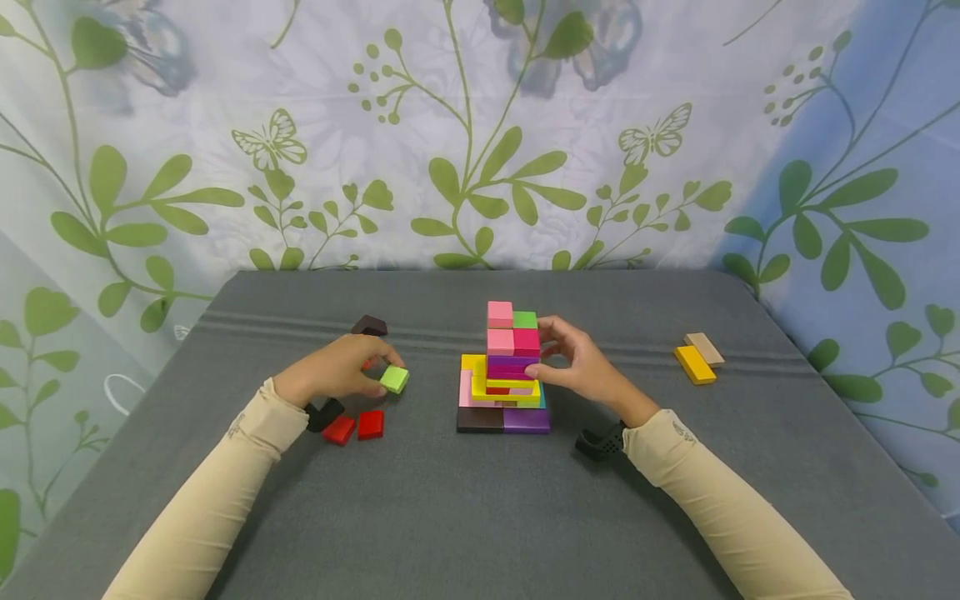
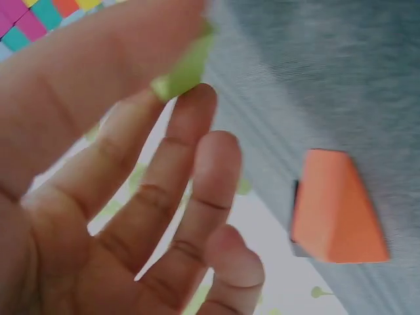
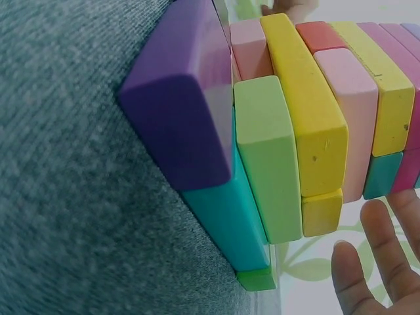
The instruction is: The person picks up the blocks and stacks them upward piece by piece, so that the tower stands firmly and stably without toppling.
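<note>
My left hand [image 1: 337, 367] pinches a small light green block [image 1: 394, 379] between thumb and fingertips, left of the tower and above the cloth. In the left wrist view the thumb and fingertips cover part of that green block [image 2: 187, 72]. A tower of coloured blocks [image 1: 513, 367] stands in the middle of the table, wide at the base and narrower above. Beside its right side is my right hand [image 1: 576, 360], thumb at the front near a magenta block, other fingers reaching behind. The right wrist view shows relaxed fingers [image 3: 384, 246] close to the stacked layers.
Two red blocks [image 1: 371, 425] lie near my left wrist. A dark brown block [image 1: 370, 325] sits behind the left hand, with an orange-red block [image 2: 338, 207] near it. At the right lie a yellow block [image 1: 695, 365] and a tan block [image 1: 704, 350]. Grey cloth [image 1: 480, 517] covers the table.
</note>
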### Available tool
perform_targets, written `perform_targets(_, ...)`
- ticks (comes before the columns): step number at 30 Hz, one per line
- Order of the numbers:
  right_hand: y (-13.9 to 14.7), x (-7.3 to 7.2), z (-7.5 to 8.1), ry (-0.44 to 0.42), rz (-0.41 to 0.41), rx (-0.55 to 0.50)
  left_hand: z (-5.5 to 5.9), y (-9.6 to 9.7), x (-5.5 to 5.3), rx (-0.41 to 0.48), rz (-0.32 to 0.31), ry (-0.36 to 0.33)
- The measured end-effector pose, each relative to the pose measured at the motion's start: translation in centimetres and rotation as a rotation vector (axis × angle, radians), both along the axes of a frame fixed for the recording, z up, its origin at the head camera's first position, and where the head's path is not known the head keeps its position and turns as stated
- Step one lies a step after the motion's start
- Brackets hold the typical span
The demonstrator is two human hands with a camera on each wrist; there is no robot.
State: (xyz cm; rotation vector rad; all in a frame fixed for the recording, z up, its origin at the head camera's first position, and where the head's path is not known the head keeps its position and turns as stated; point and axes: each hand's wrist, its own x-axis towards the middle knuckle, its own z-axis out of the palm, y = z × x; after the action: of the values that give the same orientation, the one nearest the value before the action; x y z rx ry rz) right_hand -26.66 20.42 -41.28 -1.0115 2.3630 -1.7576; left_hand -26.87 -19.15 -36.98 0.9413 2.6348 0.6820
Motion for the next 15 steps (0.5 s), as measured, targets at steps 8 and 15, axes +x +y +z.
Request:
perform_targets(8, 0.0, 0.0, 0.0, 0.002, 0.000, 0.002, 2.9, 2.3, -0.6, 0.184, 0.054, 0.155)
perform_targets(15, 0.0, -0.1, 0.0, -0.002, 0.003, -0.002, 5.6, 5.8, -0.9, 0.406, 0.108, 0.247)
